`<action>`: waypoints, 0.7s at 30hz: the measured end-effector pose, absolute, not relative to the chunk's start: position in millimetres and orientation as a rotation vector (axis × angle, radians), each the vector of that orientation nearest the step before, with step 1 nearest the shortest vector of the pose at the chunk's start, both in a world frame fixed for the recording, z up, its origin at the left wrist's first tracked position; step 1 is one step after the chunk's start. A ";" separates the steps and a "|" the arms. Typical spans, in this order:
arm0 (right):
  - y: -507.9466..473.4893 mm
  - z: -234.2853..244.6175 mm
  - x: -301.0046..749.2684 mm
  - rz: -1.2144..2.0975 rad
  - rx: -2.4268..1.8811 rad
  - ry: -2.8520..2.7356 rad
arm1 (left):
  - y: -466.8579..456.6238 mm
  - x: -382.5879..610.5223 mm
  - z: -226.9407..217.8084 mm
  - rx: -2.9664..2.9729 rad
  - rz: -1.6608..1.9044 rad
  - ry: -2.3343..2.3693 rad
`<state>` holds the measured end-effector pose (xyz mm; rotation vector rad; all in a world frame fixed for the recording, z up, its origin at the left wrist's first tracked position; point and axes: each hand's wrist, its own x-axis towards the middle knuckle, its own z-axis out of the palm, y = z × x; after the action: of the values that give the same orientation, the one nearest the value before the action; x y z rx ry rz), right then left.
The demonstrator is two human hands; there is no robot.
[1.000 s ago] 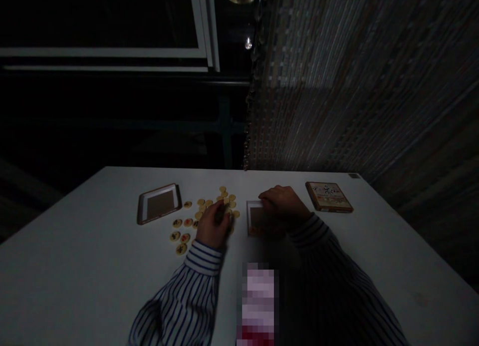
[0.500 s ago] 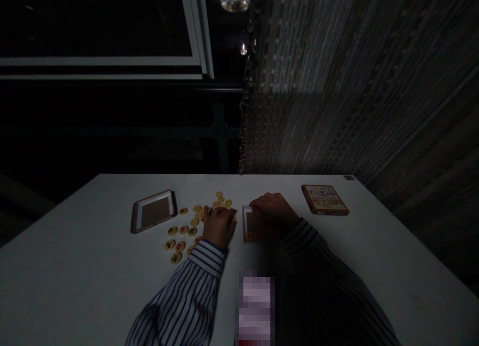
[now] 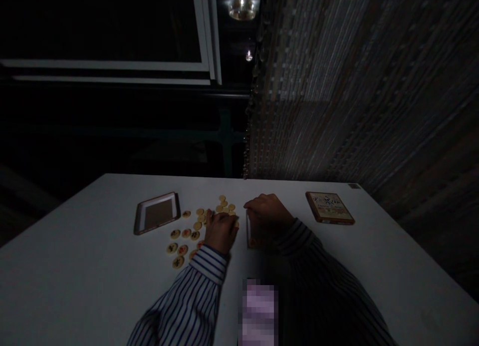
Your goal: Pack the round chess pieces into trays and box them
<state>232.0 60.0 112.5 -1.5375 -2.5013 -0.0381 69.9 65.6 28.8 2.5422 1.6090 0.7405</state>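
Round wooden Chinese chess pieces with black or red characters lie scattered on the left, and several others show plain tops. Bent over the pile is my left hand, fingers curled, with a pale chess piece at its thumb and fingertips. My right hand is closed, knuckles up, above an open box tray. A few pieces sit along the tray's near edge, dim in shadow. The hand covers most of the tray, and whatever its fingers hold is hidden.
An open box half with a white inner wall lies at the left of the white table. To the right rests a printed box lid. A bead curtain hangs past the table's far edge.
The camera view has shifted slightly, so everything sits a little lower and to the right. My right hand has moved slightly toward the tray's far left corner. My left hand stays at the pile.
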 end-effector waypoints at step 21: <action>64.7 98.2 228.6 -0.114 -1.484 -2.418 | 65.2 56.7 39.7 1.173 1.417 1.207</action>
<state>228.6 64.7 98.2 -1.4838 -2.4177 -0.1140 56.7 65.2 39.7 1.1725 1.2066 1.4172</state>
